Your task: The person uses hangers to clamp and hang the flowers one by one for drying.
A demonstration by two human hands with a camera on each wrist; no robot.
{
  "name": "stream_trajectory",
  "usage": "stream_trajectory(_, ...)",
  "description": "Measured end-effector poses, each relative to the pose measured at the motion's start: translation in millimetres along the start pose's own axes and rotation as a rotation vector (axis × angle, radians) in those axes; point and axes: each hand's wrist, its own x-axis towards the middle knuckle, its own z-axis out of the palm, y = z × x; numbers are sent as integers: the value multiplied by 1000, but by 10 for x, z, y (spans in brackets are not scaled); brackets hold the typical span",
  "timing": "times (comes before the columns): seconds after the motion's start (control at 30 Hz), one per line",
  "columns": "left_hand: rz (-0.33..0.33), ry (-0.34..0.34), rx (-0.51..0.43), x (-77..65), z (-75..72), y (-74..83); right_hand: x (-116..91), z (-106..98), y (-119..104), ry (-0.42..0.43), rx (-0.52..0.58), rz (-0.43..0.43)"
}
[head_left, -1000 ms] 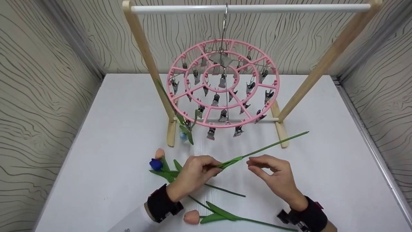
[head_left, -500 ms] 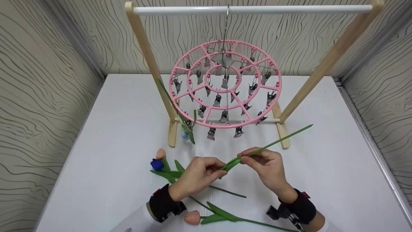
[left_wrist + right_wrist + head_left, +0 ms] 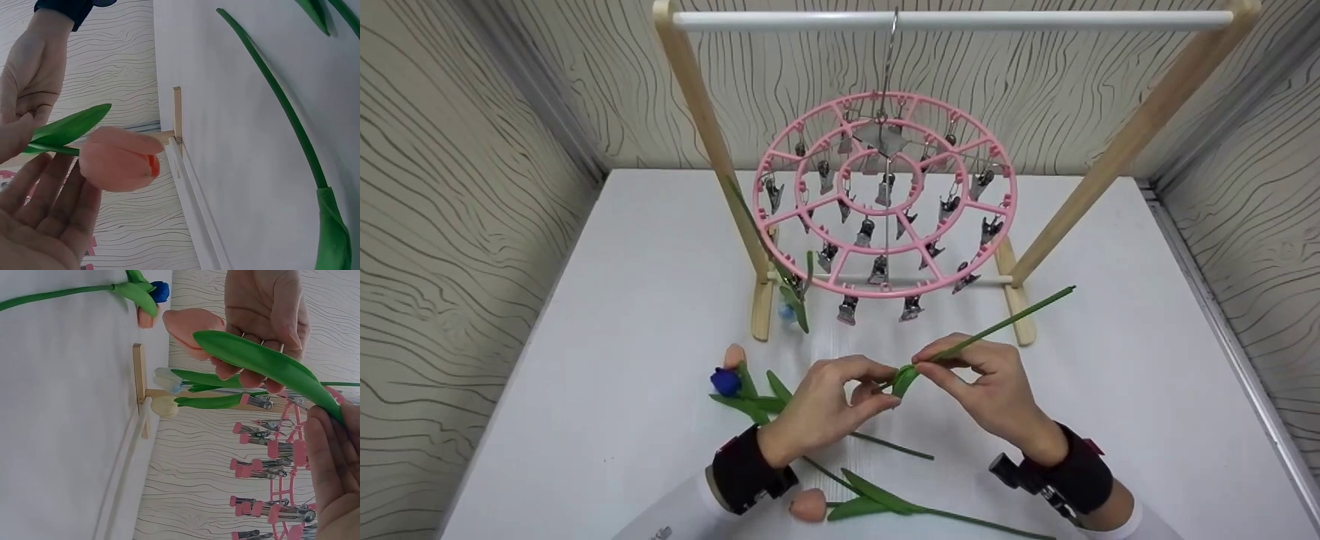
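Note:
A peach tulip [image 3: 118, 160] with green leaves is between my two hands. Thumb and fingertips of my right hand [image 3: 994, 382] pinch its stem at the leaf base; the bare stem points up and right. My left hand [image 3: 829, 405] lies around the bloom, thumb and index finger apart, with the other fingers loosely beneath it in the left wrist view. The head view hides the bloom behind that hand. One broad leaf [image 3: 256, 360] crosses in front of the left fingers in the right wrist view.
A pink round clip hanger [image 3: 840, 291] hangs from a wooden rack [image 3: 1110, 157]. Pale blue [image 3: 169, 379] and cream [image 3: 165, 406] tulips hang upside down at its left. On the white table [image 3: 607, 315] lie a blue tulip [image 3: 726, 382] and peach tulips [image 3: 808, 505].
My right hand has come in from the right and now pinches the stem. My left thumb and index finger have parted from the leaves, which now bend downward.

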Motion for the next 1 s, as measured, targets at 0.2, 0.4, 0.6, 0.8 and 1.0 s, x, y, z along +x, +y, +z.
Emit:
stream_trajectory(0.2, 4, -2, -58, 43, 40, 14, 51, 16, -36, -3, -39, -49)
stream_trajectory(0.4, -11, -2, -90, 47, 53, 27, 44, 47, -41, 20, 8, -23)
stream_trajectory(0.6, -39, -21, -112, 20, 54, 8, 45, 3, -39, 116, 161, 5)
stream_trajectory(0.8, -74, -68, -126, -19, 66, -39, 117, -110, -120, 229, 342, 30)
stream_trajectory(1.0, -88, -123, -103, -9, 32, -19, 148, -153, -176, 194, 300, 19)
